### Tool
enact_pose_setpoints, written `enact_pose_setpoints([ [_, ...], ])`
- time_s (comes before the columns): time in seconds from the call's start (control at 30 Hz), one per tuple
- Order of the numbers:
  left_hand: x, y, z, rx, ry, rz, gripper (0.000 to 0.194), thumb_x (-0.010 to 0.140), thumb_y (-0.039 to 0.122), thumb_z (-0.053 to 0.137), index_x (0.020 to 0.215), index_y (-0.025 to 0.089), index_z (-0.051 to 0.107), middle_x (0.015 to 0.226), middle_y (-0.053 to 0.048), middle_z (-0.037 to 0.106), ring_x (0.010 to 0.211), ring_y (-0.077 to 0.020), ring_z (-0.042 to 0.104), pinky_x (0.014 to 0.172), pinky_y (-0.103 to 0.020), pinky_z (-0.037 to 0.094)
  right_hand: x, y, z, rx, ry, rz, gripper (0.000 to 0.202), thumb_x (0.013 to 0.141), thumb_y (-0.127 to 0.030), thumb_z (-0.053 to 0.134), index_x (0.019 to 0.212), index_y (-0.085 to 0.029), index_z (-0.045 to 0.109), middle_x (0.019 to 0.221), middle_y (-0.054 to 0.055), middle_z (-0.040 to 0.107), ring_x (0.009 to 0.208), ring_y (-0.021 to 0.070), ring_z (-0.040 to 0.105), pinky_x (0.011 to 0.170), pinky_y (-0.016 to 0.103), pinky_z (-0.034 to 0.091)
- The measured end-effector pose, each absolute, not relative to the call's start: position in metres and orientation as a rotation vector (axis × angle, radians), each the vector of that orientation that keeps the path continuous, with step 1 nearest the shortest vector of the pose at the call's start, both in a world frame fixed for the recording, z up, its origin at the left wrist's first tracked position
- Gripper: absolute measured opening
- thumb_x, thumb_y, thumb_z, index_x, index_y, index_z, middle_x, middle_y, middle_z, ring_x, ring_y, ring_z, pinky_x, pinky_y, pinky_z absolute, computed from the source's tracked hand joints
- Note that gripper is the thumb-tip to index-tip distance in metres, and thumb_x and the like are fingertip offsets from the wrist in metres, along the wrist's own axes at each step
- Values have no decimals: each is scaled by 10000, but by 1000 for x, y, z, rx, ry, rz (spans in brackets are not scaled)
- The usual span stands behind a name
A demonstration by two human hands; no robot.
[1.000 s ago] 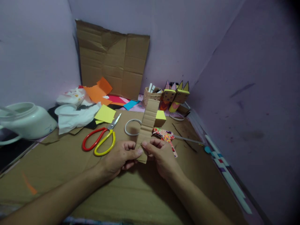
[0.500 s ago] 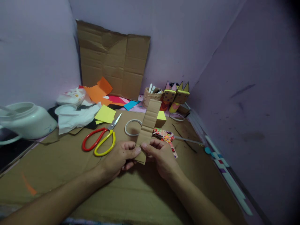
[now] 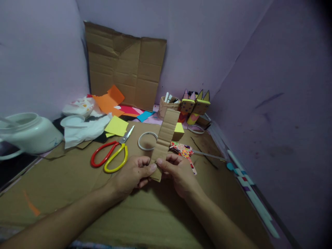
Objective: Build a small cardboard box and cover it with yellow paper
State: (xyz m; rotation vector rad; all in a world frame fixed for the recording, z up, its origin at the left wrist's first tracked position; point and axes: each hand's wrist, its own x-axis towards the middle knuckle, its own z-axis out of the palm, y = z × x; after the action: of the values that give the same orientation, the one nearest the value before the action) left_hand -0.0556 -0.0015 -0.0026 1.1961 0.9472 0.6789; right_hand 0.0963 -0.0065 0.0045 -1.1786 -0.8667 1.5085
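The left hand [image 3: 135, 174] and the right hand [image 3: 180, 173] were both clamped on one cardboard strip [image 3: 167, 128], near its lower end. The two thumbs pressed on the front face, close beside each other, and the other fingers went partly behind it, so I could not tell exactly how they were placed there. The strip was above the cardboard sheet [image 3: 155, 216] which covered the table, and its upper end leaned toward one o'clock. Several creases crossed its face.

Taking the strip as the centre of the clock, the scissors [image 3: 121, 140] with one red and one yellow handle lay at nine o'clock, near the left hand, with blades slightly apart. A pale ring [image 3: 139, 142] lay between them and the strip, which hid its right edge. At ten o'clock, beyond the scissors, were yellow papers [image 3: 116, 126]. A small box with a yellow top [image 3: 178, 132] stood at two o'clock, partly covered by the strip. At three o'clock, near the right hand, lay a flowered piece [image 3: 183, 149]. At twelve o'clock, farther back, a woven basket [image 3: 163, 108] held white sticks [image 3: 166, 97]. Two figures with pointed ears [image 3: 195, 107] stood just beside it, toward one o'clock. At eleven o'clock, a large cardboard panel [image 3: 127, 65] leaned against the wall [image 3: 194, 45].
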Motion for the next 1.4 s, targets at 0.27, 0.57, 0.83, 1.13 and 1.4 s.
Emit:
enact_pose_setpoints([
  [0.27,-55,0,-7,1144,937,703,331,765,459,604,643,171,498,430,78,424,312,-31,250,327,-191,108,97,-8,5,-1169,-881,1520,331,476,-374,830,533,-163,582,482,-37,544,416,68,448,426,212,382],
  [0.57,-53,-2,-2,1134,959,711,333,732,460,618,625,171,492,386,83,404,307,-35,246,319,-181,112,97,-7,4,-1163,-915,1506,324,498,-377,815,529,-165,573,475,-40,536,416,73,445,427,216,373],
  [0.83,-53,-3,2,1223,990,712,341,737,486,601,641,169,519,383,83,410,315,-39,252,323,-178,128,97,-7,5,-1174,-928,1478,293,504,-359,807,539,-163,592,456,-47,518,396,63,416,408,204,345],
  [1.13,-48,-4,9,1181,1033,794,361,663,479,654,582,180,468,376,93,402,310,-36,261,328,-186,129,97,-9,6,-1153,-940,1521,308,522,-380,801,548,-159,588,489,-42,525,443,82,461,442,214,403],
  [1.4,-49,-3,7,1256,1007,795,350,687,480,629,616,162,500,395,88,407,320,-37,295,322,-171,176,98,-8,0,-1094,-981,1477,180,561,-273,756,571,-143,633,473,-40,540,411,57,419,427,192,337],
])
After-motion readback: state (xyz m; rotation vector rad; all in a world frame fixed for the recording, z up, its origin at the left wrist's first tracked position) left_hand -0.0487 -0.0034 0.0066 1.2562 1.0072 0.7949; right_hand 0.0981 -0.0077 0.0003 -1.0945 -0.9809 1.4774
